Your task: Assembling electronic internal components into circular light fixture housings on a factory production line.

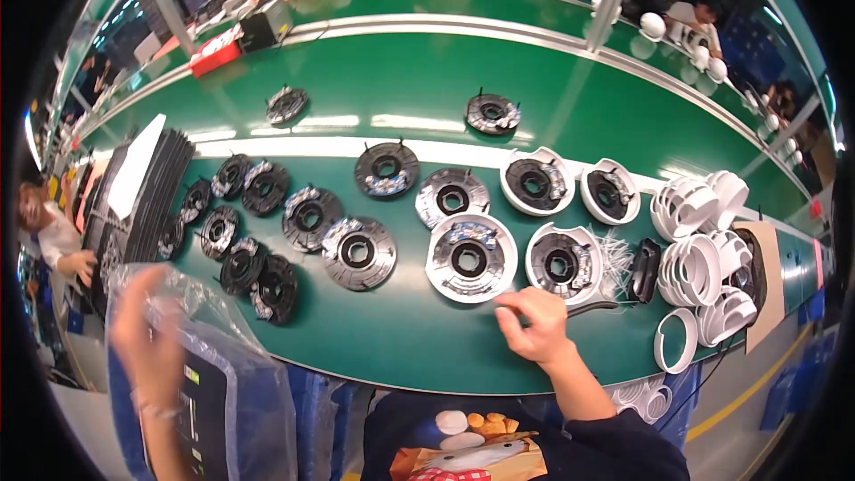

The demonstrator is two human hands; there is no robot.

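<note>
My right hand [538, 324] is at the table's near side, its fingers loosely curled, thumb and forefinger apart, and nothing visible in it. Its fingertips are at the lower right rim of a white round housing [435, 278] with a black disc [448, 282] and circuit board inside. Just right of that is another white housing [595, 289], also holding a black disc [545, 278]. My left hand [147, 338] is raised off the table at the left, smeared by motion, near a clear plastic bag [227, 325] over a blue bin. What its fingers do is unclear.
Several black discs [378, 251] with boards lie across the green table [401, 347]. White rings [690, 272] are piled right, beside white strips [616, 263] and a black part [645, 271]. Black trays [156, 187] stand left. Two discs lie on the conveyor [383, 71]; people work beyond.
</note>
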